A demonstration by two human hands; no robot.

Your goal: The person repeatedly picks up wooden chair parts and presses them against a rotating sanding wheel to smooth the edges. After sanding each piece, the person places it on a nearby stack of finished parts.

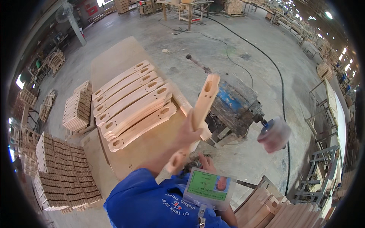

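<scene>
My left hand [187, 131] is closed around the middle of a wooden slat [205, 99], held tilted above the table's right edge. The slat has an oval slot at its upper end; its lower end is blurred by motion. My right hand [207, 163] is low in the middle, partly hidden by the hanging badge. Its visible fingers look stretched out, below the slat and apart from it. Beside them a dark rounded part [194, 163] shows in part. A row of similar slotted slats [133, 97] lies on the table [121, 49], left of my left hand.
Just right stands a worn blue machine [232, 98] with a shaft [197, 62] and a motion-blurred reddish drum [273, 135]. Stacked slats stand at left [66, 174] and farther left [78, 108]. More slats [266, 207] lie at lower right. A black hose [266, 55] crosses the floor.
</scene>
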